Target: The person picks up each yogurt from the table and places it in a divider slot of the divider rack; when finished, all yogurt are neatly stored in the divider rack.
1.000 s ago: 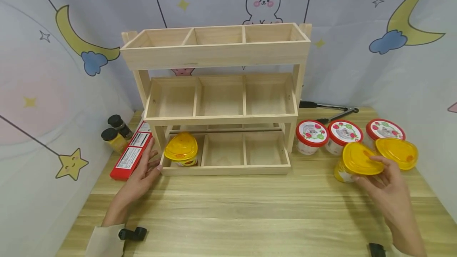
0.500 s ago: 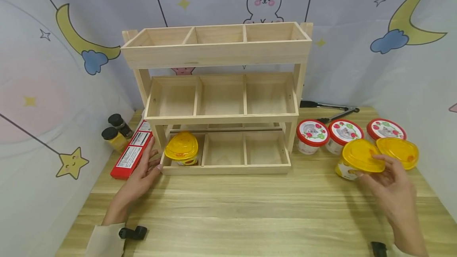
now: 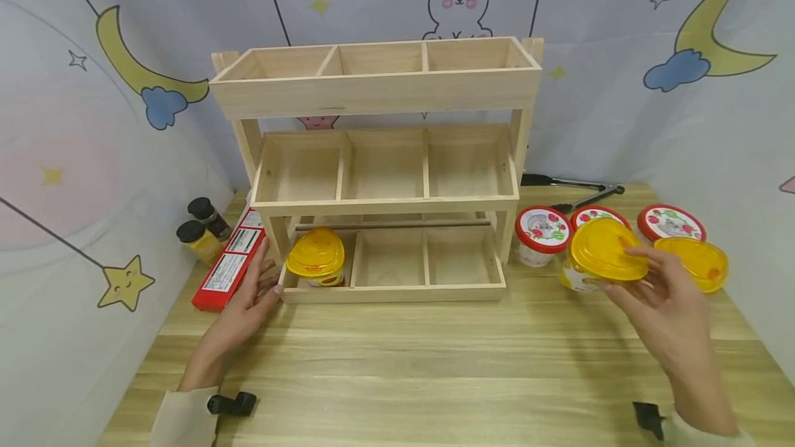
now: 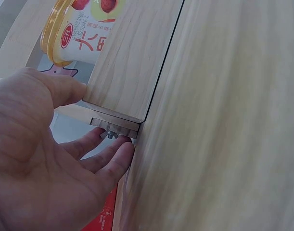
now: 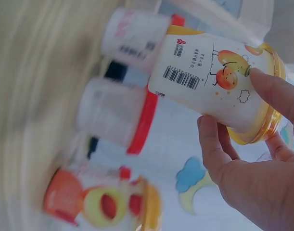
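My right hand (image 3: 667, 302) grips a yellow-lidded yogurt cup (image 3: 605, 250) between thumb and fingers, above the table at the right. The right wrist view shows this cup's white label (image 5: 209, 72) with a barcode and cartoon fruit. At the left, my left hand (image 3: 245, 309) holds the lower left front corner of a three-tier wooden rack (image 3: 391, 293). Its thumb (image 4: 67, 89) presses the tray's front edge, and its fingers lie at the end wall by a small bolt. Another yellow-lidded yogurt cup (image 3: 317, 257) stands in the bottom tray's left compartment.
Red-lidded tubs (image 3: 543, 230) and another yellow-lidded cup (image 3: 692, 264) stand on the right. Black-tipped tongs (image 3: 574, 188) lie behind them. A red box (image 3: 226, 271) and two black-capped jars (image 3: 201, 240) are left of the rack. Patterned cloth (image 3: 596, 12) surrounds the wooden table (image 3: 397, 371).
My right hand has lifted the yogurt cup slightly and carried it left, so it now partly covers the middle red-lidded tub. The left hand stays at the rack's corner.
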`<action>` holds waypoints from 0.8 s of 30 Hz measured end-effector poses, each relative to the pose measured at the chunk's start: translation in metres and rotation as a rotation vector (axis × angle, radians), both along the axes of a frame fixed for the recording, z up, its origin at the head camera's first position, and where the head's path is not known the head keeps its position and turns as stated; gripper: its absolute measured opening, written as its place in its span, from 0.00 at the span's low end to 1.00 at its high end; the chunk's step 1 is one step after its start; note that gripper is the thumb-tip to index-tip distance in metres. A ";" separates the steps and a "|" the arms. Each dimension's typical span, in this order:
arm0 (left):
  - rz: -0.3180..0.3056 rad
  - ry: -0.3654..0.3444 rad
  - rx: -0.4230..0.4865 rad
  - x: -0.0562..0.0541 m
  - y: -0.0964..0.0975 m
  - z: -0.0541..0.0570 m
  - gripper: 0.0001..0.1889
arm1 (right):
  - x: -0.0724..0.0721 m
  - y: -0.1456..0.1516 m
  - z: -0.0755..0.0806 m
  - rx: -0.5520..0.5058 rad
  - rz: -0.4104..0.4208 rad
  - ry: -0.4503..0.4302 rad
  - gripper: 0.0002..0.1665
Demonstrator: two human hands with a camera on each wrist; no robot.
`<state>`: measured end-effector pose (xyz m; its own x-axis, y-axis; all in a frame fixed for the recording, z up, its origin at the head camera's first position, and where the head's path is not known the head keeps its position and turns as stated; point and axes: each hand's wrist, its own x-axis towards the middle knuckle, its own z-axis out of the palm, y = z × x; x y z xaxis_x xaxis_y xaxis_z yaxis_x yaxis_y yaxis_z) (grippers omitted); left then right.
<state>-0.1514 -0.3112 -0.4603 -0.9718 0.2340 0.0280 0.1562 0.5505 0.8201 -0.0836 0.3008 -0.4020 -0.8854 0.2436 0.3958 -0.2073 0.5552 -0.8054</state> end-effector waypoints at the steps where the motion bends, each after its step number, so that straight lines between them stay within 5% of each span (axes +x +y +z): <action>1: 0.000 0.000 0.001 0.000 0.000 0.000 0.50 | -0.001 -0.004 0.002 0.004 0.020 0.015 0.38; 9: -0.005 -0.003 0.001 0.000 -0.001 0.001 0.50 | -0.013 -0.039 0.014 0.019 0.153 0.061 0.39; 24: 0.005 -0.027 0.005 -0.001 -0.001 -0.001 0.51 | -0.032 -0.091 0.014 0.040 0.342 0.056 0.34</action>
